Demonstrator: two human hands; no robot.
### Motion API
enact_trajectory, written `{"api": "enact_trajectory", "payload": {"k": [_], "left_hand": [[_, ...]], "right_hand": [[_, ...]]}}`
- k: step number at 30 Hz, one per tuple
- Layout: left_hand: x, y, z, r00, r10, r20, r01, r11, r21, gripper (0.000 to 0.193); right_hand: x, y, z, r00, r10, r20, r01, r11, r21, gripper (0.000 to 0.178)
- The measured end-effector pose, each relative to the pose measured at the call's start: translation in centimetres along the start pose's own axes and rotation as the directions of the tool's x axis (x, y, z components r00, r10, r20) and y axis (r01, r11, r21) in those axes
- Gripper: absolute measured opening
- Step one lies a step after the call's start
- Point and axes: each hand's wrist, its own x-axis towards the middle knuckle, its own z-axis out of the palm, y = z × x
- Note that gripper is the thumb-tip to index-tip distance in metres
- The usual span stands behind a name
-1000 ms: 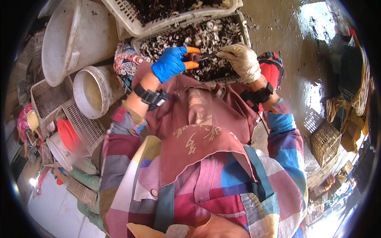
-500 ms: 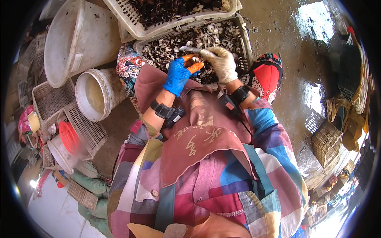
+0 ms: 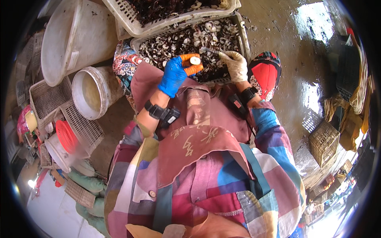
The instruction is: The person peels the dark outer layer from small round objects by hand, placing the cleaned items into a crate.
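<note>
My left hand (image 3: 174, 76), in a blue glove with orange fingers, pinches a round white piece of shellfish meat (image 3: 195, 60) between fingertips and thumb. To its right, my right hand (image 3: 236, 68), in a soiled white glove, is closed around a small knife (image 3: 210, 50). The blade points left, apart from the white piece. Both hands are over the near side of a white plastic crate (image 3: 243, 37). Dark and whitish shellfish scraps (image 3: 170, 44) fill the crate.
A second white crate (image 3: 174, 21) with dark contents overlaps the far side. At left stand a large white tub (image 3: 93, 35), a white bucket (image 3: 112, 89), slatted baskets (image 3: 89, 129) and a red basket (image 3: 68, 137). Wet floor (image 3: 293, 79) lies at right, with a woven-looking crate (image 3: 324, 141).
My hands have moved apart; the right one, with the knife, has shifted right and slightly down. The white piece now shows plainly in my left fingers.
</note>
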Motion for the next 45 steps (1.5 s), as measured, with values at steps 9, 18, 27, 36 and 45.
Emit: {"api": "enact_trajectory", "payload": {"k": [9,18,27,36,45], "left_hand": [[1.5,-0.9,-0.3,0.963,0.264,0.061,-0.262,0.855,0.447,0.04],[1.3,-1.3,-1.2,0.992,0.126,0.021,-0.126,0.947,0.294,0.03],[0.0,-1.1,-1.3,0.998,0.04,0.056,-0.048,0.989,0.143,0.031],[0.0,0.0,-1.1,0.998,0.032,0.055,-0.039,0.99,0.135,0.037],[-1.1,0.4,-0.2,0.99,-0.088,0.111,0.101,0.987,-0.124,0.036]], "right_hand": [[-3.3,-4.1,4.6,0.901,0.292,0.322,-0.404,0.836,0.371,0.014],[-2.4,-3.9,3.4,0.963,0.075,0.259,-0.15,0.947,0.285,0.012],[-3.6,-2.5,2.5,0.986,-0.025,0.167,0.039,0.996,-0.084,0.013],[-4.1,-4.7,2.3,0.949,-0.074,0.305,0.029,0.988,0.149,0.012],[-0.2,0.5,-0.6,0.999,0.007,0.047,-0.011,0.997,0.074,0.012]]}}
